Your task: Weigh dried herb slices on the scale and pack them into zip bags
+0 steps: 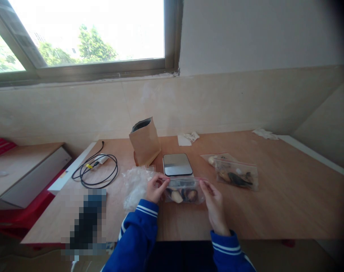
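Observation:
A clear zip bag (pixel 199 195) with several pale and dark pieces inside is held up by its top edge near the table's front. My left hand (pixel 155 189) pinches the bag's upper left corner between thumb and fingers. At the upper right corner, my right hand (pixel 213 196) pinches the same edge. What the pieces are I cannot make out. Just behind the bag lies a flat kitchen scale (pixel 177 164) with a shiny top. To the left, a heap of clear plastic bags (pixel 136 185) lies beside my left hand.
An opened brown paper pouch (pixel 145 141) stands behind the plastic heap. Filled zip bags (pixel 238 175) lie at the right. A coiled black cable (pixel 81 175) and a blurred-out dark object (pixel 88 223) are on the left. Crumpled paper (pixel 191 136) rests by the wall.

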`<state>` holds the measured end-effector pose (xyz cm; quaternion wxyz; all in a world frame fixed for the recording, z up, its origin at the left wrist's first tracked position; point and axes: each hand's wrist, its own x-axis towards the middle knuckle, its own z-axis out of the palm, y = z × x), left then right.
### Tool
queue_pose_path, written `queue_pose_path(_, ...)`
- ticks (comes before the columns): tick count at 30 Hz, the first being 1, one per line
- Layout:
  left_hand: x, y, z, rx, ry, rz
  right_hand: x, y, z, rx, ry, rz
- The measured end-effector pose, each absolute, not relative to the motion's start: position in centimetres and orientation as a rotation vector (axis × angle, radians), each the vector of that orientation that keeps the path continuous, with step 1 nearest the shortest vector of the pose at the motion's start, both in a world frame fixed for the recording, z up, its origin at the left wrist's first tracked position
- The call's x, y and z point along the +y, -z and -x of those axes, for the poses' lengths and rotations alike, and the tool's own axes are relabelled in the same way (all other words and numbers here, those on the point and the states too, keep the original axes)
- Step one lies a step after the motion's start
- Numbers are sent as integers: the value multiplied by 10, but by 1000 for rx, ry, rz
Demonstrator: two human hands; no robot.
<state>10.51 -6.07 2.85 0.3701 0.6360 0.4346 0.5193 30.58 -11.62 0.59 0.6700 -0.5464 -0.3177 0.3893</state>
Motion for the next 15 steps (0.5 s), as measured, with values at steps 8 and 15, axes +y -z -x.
queue_pose_path(8, -61, -31, -104, 1130, -1326, -1629, -112, 4, -312, -633, -741, 1348)
queue_pose_path(15, -61, -33, -103, 1169, -1327, -1685, -117, -8, -315, -743, -772, 1304)
